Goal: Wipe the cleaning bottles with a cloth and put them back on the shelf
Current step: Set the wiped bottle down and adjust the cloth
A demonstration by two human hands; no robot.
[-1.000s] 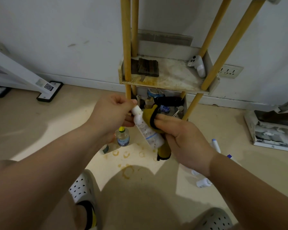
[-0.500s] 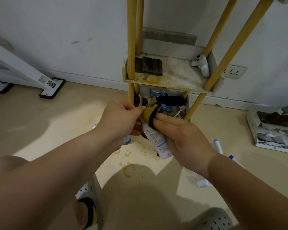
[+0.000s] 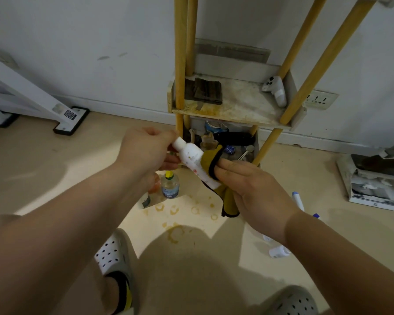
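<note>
The left grip (image 3: 143, 153) pinches the white bottle (image 3: 192, 158) by its cap, long axis slanting down-right into the right grip (image 3: 253, 189), which clutches the yellow cloth (image 3: 229, 202).

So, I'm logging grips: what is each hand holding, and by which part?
The left hand pinches the white bottle at its cap end. The right hand grips the yellow cloth, wrapped round the bottle's lower half.

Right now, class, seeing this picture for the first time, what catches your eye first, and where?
The white bottle at the centre, held tilted: the left hand grips its cap end, the right hand wraps a yellow cloth round its lower half. Behind stands the stained shelf, with brown rings on the floor below.
</note>
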